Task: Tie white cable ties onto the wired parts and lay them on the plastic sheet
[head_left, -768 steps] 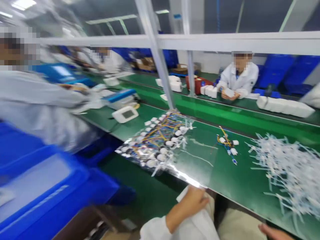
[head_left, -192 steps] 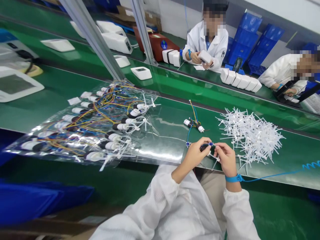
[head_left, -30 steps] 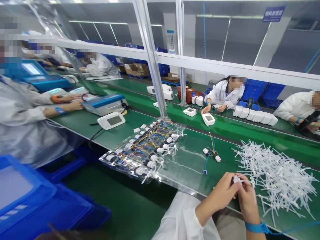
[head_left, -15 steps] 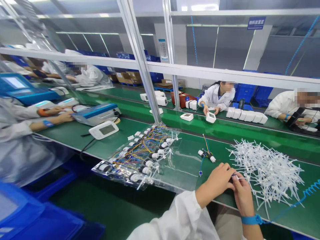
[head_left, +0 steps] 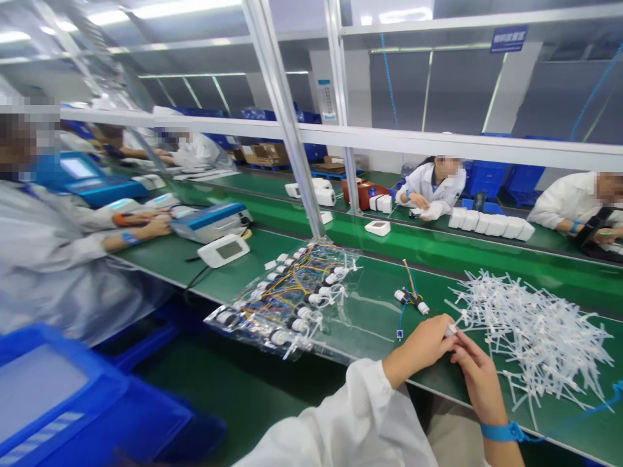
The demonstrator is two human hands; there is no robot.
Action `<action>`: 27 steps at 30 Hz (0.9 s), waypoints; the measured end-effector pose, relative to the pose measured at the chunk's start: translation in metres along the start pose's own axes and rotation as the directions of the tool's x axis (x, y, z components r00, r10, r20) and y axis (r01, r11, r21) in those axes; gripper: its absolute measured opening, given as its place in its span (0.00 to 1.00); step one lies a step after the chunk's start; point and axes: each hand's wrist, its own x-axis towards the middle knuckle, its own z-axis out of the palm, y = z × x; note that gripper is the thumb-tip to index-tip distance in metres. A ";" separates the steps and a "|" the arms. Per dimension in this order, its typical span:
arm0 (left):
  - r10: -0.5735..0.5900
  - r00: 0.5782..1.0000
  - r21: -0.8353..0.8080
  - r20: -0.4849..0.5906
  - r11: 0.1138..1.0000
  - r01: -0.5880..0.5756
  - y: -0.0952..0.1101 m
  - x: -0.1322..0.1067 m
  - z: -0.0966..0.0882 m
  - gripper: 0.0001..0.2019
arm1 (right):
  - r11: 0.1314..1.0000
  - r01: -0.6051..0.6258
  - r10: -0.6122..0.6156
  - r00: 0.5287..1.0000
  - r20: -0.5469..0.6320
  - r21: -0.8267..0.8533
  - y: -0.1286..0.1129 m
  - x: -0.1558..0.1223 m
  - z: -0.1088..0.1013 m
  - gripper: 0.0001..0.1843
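My left hand (head_left: 422, 347) and my right hand (head_left: 479, 376) meet at the near edge of the green bench, fingers pinched together on a small white cylindrical part (head_left: 450, 329). A blue strap (head_left: 501, 431) circles my right wrist. Just beyond the hands lies a wire harness (head_left: 409, 298) with two white-and-black cylinders and a blue connector. A heap of white plastic ties (head_left: 530, 331) spreads to the right. To the left, a clear plastic sheet (head_left: 287, 295) carries several finished wired cylinders.
A white device with a screen (head_left: 224, 250) and a blue-topped instrument (head_left: 209, 220) sit further left, by a co-worker's hands (head_left: 146, 227). Blue bins (head_left: 73, 402) stand at lower left. Across the conveyor (head_left: 428, 246), two people handle white housings (head_left: 489, 224). An aluminium post (head_left: 287, 123) rises mid-bench.
Over the last second my hands have stayed pinched together on the small part. The view shifted slightly, and the person opposite set down a white housing.
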 end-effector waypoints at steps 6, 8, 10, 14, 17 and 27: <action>-0.084 0.996 -0.256 0.022 0.963 0.087 -0.011 -0.010 -0.037 0.11 | 0.999 -0.046 0.043 0.995 0.091 0.027 -0.007 -0.002 -0.002 0.31; -0.120 0.993 -0.364 0.013 0.924 0.116 -0.007 -0.019 -0.066 0.13 | 0.998 -0.053 0.051 0.996 0.075 0.020 -0.007 -0.003 -0.004 0.30; -0.178 0.984 -0.479 -0.028 0.866 0.143 -0.002 -0.031 -0.104 0.19 | 0.998 -0.054 0.053 0.997 0.049 0.020 -0.006 -0.004 -0.004 0.29; -0.237 0.912 -0.373 -0.334 0.922 0.104 -0.008 -0.047 -0.197 0.22 | 0.998 -0.056 0.055 0.998 0.040 0.017 -0.005 -0.003 -0.004 0.28; -0.179 0.847 -0.113 -0.501 0.983 0.141 -0.028 -0.039 -0.265 0.21 | 0.998 -0.069 0.068 0.997 0.040 0.016 -0.004 -0.002 -0.003 0.29; -0.318 0.919 0.540 -0.231 0.744 0.393 -0.129 0.035 -0.343 0.12 | 0.999 -0.039 0.039 0.999 0.002 -0.004 -0.004 0.001 -0.005 0.27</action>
